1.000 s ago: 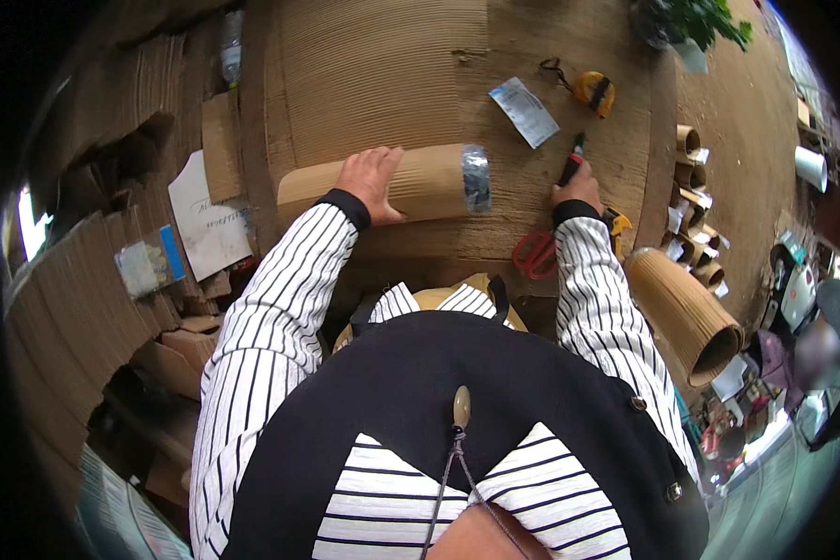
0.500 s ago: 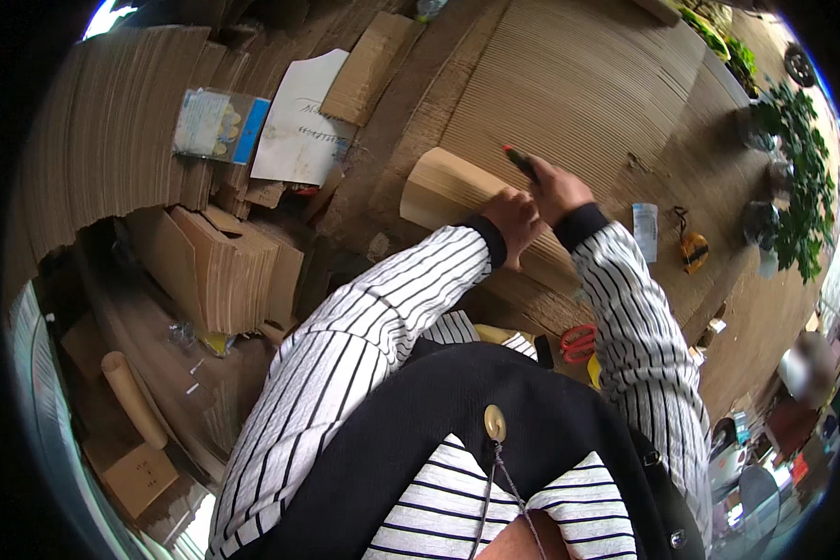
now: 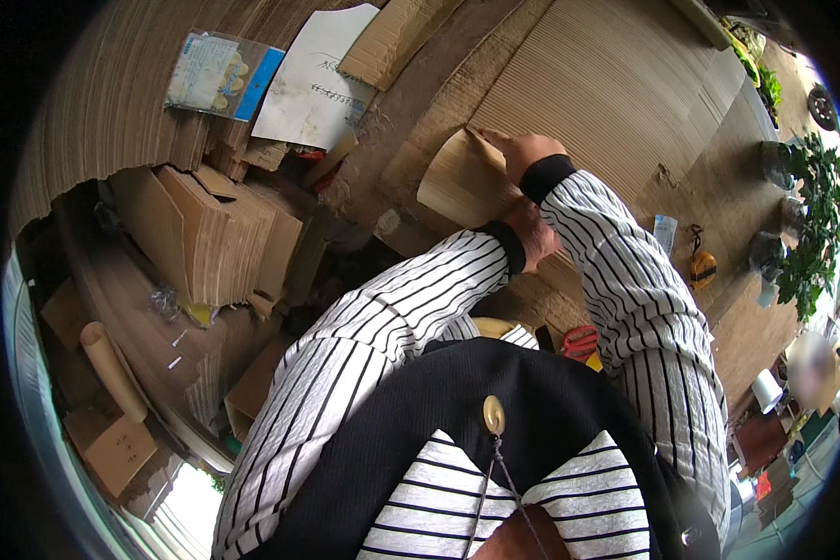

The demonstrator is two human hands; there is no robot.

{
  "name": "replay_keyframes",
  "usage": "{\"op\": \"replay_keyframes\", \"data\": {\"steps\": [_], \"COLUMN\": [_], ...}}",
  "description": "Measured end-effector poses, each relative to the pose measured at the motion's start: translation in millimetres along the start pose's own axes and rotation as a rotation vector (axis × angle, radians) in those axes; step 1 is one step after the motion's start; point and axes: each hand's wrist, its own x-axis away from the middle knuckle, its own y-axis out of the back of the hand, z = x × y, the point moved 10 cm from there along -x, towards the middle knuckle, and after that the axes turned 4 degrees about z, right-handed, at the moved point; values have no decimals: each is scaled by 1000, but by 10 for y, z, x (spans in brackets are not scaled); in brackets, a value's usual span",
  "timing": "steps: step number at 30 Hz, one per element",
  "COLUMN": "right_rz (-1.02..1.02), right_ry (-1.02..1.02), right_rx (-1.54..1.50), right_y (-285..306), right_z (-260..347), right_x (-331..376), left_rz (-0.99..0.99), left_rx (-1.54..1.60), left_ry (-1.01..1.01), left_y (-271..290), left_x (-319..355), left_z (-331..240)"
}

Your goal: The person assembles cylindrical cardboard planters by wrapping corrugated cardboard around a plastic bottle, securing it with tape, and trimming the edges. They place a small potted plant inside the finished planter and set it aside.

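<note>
cardboard roll (image 3: pixel 459 185) is laid on the bench (image 3: pixel 717 187), long axis slanted from upper left to lower right; its upper-left end is neighboured by the right hand (image 3: pixel 525 155), its middle covered by the left hand (image 3: pixel 534 235); finger spread and grip cannot be told.

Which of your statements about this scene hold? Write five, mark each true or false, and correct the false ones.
1. The right hand is higher in the picture than the left hand. True.
2. Both hands are at the curved cardboard. True.
3. The tape measure is green. False: it is yellow.
4. The handwritten sheet lies beside the blue-edged packet. True.
5. Leafy plants stand at the picture's left. False: they stand at the right.
</note>
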Motion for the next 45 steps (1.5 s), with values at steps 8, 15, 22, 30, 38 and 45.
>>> {"op": "replay_keyframes", "data": {"steps": [8,15,22,30,38,45], "right_rz": [-27,47,90,329,-347,-353], "right_ry": [90,-31,-165,-408,-301,-967], "right_rx": [83,126,80,98,-453,-948], "right_y": [-176,-757,-1223,-2004,-1813,-1821], "right_z": [-133,-1143,-1721,-2475,-2636,-2544], "right_x": [177,1067,1631,2512,1476,696], "left_rz": [-137,-389,-520,-503,-471,-532], "left_rx": [1,-14,4,28,1,21], "left_ry": [-86,-13,-50,-74,-46,-37], "left_y": [-162,117,160,184,116,151], "left_x": [-131,76,158,117,125,180], "left_z": [34,125,126,97,82,146]}}
